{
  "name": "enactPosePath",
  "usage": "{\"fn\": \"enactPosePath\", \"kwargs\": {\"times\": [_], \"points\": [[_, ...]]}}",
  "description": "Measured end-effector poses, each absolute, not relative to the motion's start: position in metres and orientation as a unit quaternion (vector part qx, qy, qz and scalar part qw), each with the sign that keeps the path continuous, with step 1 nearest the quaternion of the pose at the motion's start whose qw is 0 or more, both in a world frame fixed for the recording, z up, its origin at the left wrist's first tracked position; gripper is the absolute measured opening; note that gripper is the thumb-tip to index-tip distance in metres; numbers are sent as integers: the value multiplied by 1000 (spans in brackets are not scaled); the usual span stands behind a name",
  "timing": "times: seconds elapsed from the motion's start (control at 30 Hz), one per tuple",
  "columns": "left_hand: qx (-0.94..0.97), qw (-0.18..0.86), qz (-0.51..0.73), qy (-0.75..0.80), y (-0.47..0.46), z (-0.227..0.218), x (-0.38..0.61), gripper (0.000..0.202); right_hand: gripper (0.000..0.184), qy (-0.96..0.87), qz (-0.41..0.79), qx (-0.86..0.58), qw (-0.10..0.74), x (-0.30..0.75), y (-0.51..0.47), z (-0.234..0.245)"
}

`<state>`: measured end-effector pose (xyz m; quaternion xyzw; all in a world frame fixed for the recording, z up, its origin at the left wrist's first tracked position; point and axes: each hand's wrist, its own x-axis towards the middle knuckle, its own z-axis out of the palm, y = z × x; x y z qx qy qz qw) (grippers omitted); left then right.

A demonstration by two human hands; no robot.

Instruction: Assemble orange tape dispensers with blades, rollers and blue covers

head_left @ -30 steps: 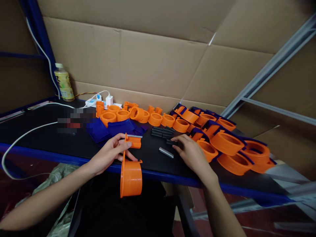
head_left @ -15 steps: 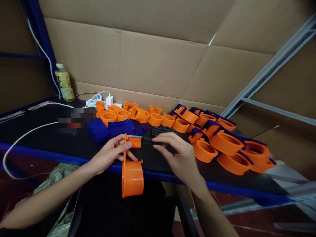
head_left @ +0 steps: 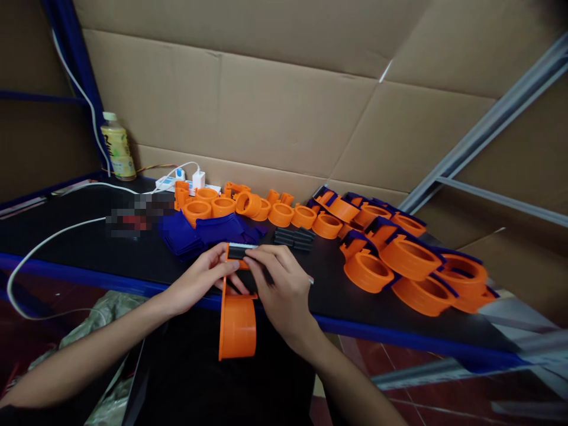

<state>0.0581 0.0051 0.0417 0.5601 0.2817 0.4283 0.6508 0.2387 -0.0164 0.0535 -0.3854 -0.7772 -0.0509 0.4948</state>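
Note:
My left hand [head_left: 206,278] grips an orange tape dispenser [head_left: 238,328] by its upper part, the round hub hanging below the fingers. A toothed metal blade [head_left: 242,245] runs along the dispenser's top edge. Pinched in my right hand [head_left: 284,290] is a black strip-shaped piece [head_left: 237,252], lying against the dispenser just under the blade. Its right end is hidden by my fingers. Beyond my hands, several more black pieces [head_left: 293,238] lie on the black table, beside a heap of dark blue flat pieces [head_left: 222,231].
Orange dispensers [head_left: 280,214] without blue parts line the back of the table [head_left: 133,260]. Dispensers with blue pieces [head_left: 410,257] are piled at right. A power strip [head_left: 190,188], a white cable [head_left: 48,236] and a drink bottle [head_left: 119,148] stand at back left.
My right hand has moved left and brought the black piece from beside the dispenser onto it, under the blade. My left hand stays nearly in place, still holding the dispenser.

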Motion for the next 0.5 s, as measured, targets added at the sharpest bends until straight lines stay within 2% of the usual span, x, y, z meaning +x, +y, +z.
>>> {"fn": "enactPosePath", "kwargs": {"times": [0.13,0.2,0.27,0.37,0.5], "points": [[486,694,457,268,4,41,57,26,29,-814,-21,-321,483,244,-19,57],[429,729,466,257,4,41,55,24,29,-824,-13,-320,467,253,-14,68],[382,758,462,257,6,42,52,29,28,-832,-25,-354,426,266,1,84],[366,772,447,266,12,44,47,45,31,-863,-55,-424,271,288,40,105],[398,759,436,274,17,47,45,54,59,-905,-19,-416,87,304,103,111]]}}
